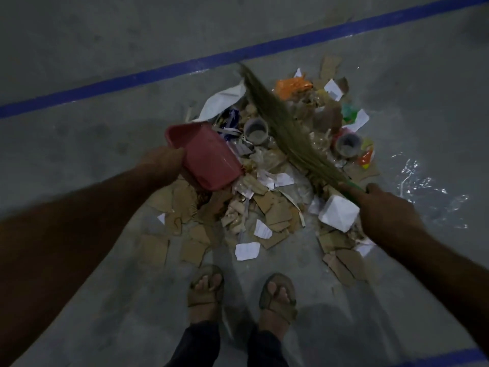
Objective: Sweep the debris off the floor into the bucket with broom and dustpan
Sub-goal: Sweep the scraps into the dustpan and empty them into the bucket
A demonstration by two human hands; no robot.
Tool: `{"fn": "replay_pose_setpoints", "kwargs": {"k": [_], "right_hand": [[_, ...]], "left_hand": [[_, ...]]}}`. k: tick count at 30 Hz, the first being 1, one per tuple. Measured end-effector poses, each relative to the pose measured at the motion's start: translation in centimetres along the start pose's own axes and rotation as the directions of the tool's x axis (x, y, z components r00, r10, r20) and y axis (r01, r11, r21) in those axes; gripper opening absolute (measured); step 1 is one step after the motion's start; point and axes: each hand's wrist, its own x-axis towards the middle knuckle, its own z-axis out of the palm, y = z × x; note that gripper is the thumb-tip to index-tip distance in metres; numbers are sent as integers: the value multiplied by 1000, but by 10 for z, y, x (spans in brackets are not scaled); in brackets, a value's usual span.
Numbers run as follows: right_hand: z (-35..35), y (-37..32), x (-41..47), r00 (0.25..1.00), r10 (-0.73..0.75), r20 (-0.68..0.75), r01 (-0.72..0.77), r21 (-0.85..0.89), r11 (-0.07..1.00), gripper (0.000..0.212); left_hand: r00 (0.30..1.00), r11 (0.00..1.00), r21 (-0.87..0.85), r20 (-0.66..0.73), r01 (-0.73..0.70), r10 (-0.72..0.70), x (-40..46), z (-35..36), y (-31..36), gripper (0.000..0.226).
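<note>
Over a heap of debris (277, 186) on the grey floor (105, 260), just this side of a blue line (158, 71), the left hand (161, 165) grips a red dustpan (205, 154) tilted at the heap's left edge, while the right hand (381, 205) has its fingers wrapped round the green handle of a grass broom (280, 123) lying across the scraps.

dustpan (205, 156) left of broom (285, 128), both over debris (267, 205)
</note>
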Motion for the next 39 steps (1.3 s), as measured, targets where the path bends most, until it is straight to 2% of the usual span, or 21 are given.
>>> {"fn": "replay_pose_setpoints", "kwargs": {"k": [2,4,7,10,18,21,25,30,33,36,39], "right_hand": [[17,17,9,997,-73,32,73,2,997,80],[34,28,9,988,-151,26,150,41,988,85],[56,32,-8,973,-222,-60,229,160,960,85],[73,31,-32,974,-222,-36,223,249,942,87],[80,22,-100,962,-262,81,222,331,917,88],[80,16,-115,959,-250,131,199,315,928,91],[89,10,-135,959,-228,169,156,360,920,92],[92,12,-164,962,-218,165,107,507,856,93],[99,18,-179,980,-141,143,33,581,813,95],[110,22,-179,996,-2,93,-53,582,812,92],[124,25,-170,996,12,88,-59,560,826,90]], "left_hand": [[999,999,18,-1,-50,50,6,1,-11,33],[995,995,28,-8,-98,98,6,1,-15,37],[990,989,62,-33,-138,140,-1,7,-17,45],[987,989,30,-63,-143,145,-8,20,-17,48],[983,983,-49,-70,-176,173,-31,44,2,44],[969,968,-65,-51,-244,241,-43,55,9,50],[981,967,-167,-78,-190,180,-70,77,27,43],[988,952,-264,-54,-151,142,-91,102,45,46],[990,956,-256,-43,-142,135,-95,113,53,46],[990,967,-212,-44,-140,134,-98,120,62,45],[990,975,-173,-36,-140,136,-98,135,63,46]]}}
